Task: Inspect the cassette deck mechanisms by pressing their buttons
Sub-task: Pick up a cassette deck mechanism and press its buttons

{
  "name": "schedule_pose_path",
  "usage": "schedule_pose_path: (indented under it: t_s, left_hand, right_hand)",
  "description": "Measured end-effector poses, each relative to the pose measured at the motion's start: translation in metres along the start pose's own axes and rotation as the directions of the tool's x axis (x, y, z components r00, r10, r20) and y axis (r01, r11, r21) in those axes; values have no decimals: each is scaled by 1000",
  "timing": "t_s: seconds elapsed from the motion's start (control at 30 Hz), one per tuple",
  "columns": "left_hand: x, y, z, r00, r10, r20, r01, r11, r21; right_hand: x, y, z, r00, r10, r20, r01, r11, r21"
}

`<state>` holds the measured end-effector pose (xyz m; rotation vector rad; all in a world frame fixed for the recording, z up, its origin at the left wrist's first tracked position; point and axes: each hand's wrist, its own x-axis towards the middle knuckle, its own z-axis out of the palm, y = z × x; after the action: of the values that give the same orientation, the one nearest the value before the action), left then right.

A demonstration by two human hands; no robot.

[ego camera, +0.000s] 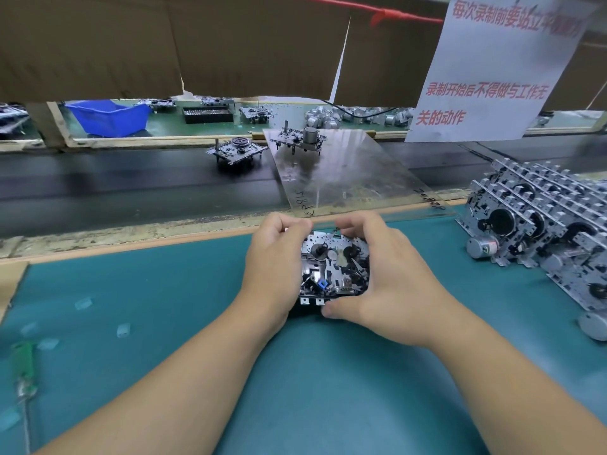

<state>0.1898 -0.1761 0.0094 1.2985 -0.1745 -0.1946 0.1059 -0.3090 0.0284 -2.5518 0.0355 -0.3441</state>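
Both hands on one cassette deck (333, 267), held just above the teal mat (164, 290) at bench centre. Left hand (274, 267) wrapped round the left end, fingers curled over the far edge, palm against the side. Right hand (387, 277) gripping the right end, fingers hooked over the far edge, thumb (331, 311) laid along the near edge, touching the row of silver buttons (312, 302). Deck long axis running left to right between the palms, mechanism face up toward the camera, button row on the side nearest the body. Key relation: buttons directly under the right thumb, so right hand nearer and better placed for the press; left hand likely serving as the brace. Exactly which button sits under the thumb: cannot tell, thumb covers it. Left-most two buttons exposed. Further out, to the right: stack of decks (538, 224) resting on the mat, well apart from the hands. Beyond the hands: clear sheet (345, 172) sloping up to the black belt (131, 182), one deck on it, another on the belt beside. Green screwdriver (24, 372) at far left edge of mat, untouched.
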Motion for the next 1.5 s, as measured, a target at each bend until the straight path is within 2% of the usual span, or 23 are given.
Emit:
schedule_pose_path:
  t_s: [0.07, 0.13, 0.2, 0.3, 0.43, 0.6, 0.67, 0.8, 0.97, 1.3, 1.43, 1.5]
  left_hand:
    - [0, 0, 0, 1000, -16, -13, 16, 999, -37]
    - [2, -2, -2, 999, -37, -16, 36, 997, -72]
    - [4, -3, -3, 999, -53, -7, 52, 995, -89]
    - [4, 0, -2, 998, -56, 11, 57, 995, -77]
    - [0, -1, 0, 999, -18, 36, 18, 1000, -12]
    - [3, -5, -2, 997, -41, 64, 43, 999, -17]
    - [5, -6, -3, 995, -60, 76, 64, 996, -57]
    - [3, -2, -2, 994, -44, 102, 46, 999, -20]
    - [2, -4, -3, 996, -41, 82, 41, 999, -6]
    - [7, -7, -6, 994, -102, 40, 104, 993, -64]
    - [6, -6, -5, 994, -97, 53, 101, 993, -65]
    - [5, -5, -5, 995, -84, 57, 87, 995, -55]
  right_hand:
    - [0, 1, 0, 1000, 1, 19, -2, 999, 49]
    - [-1, 3, -5, 995, -15, 99, 4, 994, 111]
    - [-1, 4, -10, 985, -60, 162, 47, 995, 83]
    - [1, 4, -10, 992, -66, 107, 68, 997, -22]
    - [1, 5, -11, 997, -46, 65, 48, 998, -31]
    - [-7, 7, -25, 978, -44, 204, 39, 999, 27]
    - [-8, 5, -25, 981, -42, 189, 47, 999, -21]
    - [-6, 2, -24, 989, -24, 143, 29, 999, -30]
    - [-12, 8, -34, 960, 13, 280, -5, 1000, -30]
    - [-9, 14, -37, 978, -17, 208, 25, 999, -36]
    - [-9, 15, -37, 969, 2, 249, -2, 1000, 1]
    - [-9, 15, -38, 981, 15, 193, -18, 1000, 11]
